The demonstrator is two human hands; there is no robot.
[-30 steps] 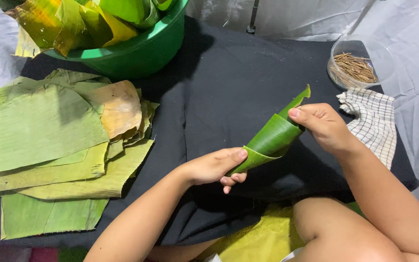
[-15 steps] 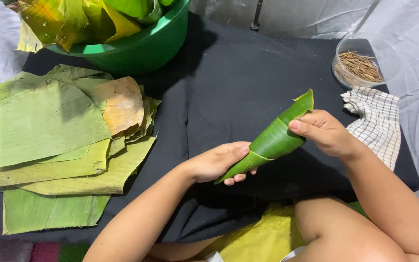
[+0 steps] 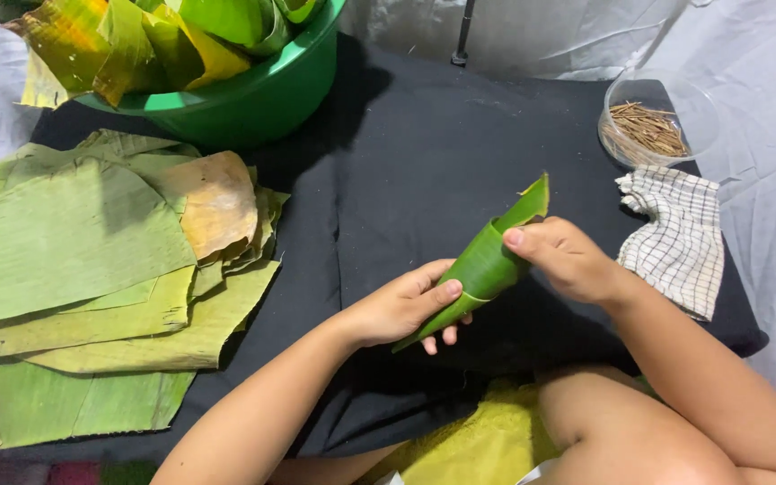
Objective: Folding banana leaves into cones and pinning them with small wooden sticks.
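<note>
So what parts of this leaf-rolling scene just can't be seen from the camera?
- Inside of the leaf cone: head view, its own rolled wall hides it.
- Cone's lower tip: partly covered by the left hand.
- Green basin: cut off by the top edge.
- Leaf stack: cut off at the left edge; lower sheets are covered by upper ones.
- Sticks in the clear bowl: too small to count.
- Right hand: palm side hidden.

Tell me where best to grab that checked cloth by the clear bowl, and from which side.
Take the checked cloth at its upper left corner, which is puckered up off the black table cover, so fingers can probably pinch it. Come from the left with the right hand, which is nearest; the clear bowl of sticks crowds the top edge.
</note>
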